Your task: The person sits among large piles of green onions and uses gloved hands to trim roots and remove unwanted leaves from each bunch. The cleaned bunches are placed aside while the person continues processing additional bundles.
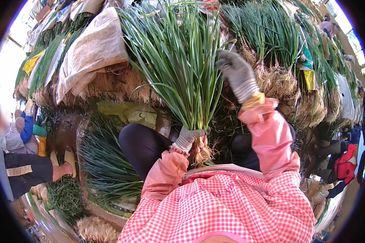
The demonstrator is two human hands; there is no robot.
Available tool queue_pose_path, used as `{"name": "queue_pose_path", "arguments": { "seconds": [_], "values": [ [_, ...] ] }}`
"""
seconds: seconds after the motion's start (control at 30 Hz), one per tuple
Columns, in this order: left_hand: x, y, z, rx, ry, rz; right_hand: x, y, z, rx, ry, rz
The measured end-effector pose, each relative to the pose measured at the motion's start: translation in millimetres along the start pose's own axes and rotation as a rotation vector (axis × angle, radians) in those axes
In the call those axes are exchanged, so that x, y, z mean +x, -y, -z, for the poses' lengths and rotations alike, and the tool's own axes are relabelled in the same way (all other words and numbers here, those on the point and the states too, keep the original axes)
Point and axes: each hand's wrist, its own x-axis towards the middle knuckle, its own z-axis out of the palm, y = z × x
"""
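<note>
My left hand (pixel 188 138), in a grey knitted glove, grips a bunch of long-leaved green plants (pixel 182 70) near its base. The bunch stands upright, with pale bulbs and stringy roots (pixel 200 152) below the fist and leaves fanning out above. To the right of the leaves, my right hand (pixel 237 71), also gloved, is raised and slightly blurred, its fingers spread and holding nothing that I can see. It is close to the leaf edge; whether it touches them I cannot tell. More cut-looking green leaves (pixel 109 164) lie beside my left knee.
Ahead, rooted green bunches (pixel 270 33) are stacked in a long row, roots towards me. A pale woven sack (pixel 94 45) covers part of it. A person in an apron-like checked garment (pixel 15 139) sits at left, another person stands nearby, and one in a red vest (pixel 345 162) is at right.
</note>
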Motion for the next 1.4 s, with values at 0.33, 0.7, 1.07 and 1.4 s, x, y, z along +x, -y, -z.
{"name": "queue_pose_path", "arguments": {
  "seconds": [0.33, 0.7, 1.07, 1.4],
  "values": [
    [1, 5, 9, 0.010, -0.045, 0.019, 100, 42, -78, -1.250, 0.378, -0.076],
    [10, 11, 12, 0.015, -0.021, 0.049, 206, -31, 103, -0.257, -0.579, 0.305],
    [2, 7, 5, 0.079, -0.119, 0.085, -8, -86, -51, -0.720, 0.037, -0.084],
    [2, 9, 6, 0.110, -0.187, 0.101, 45, -16, 107, 0.657, -0.752, -0.129]
  ]
}}
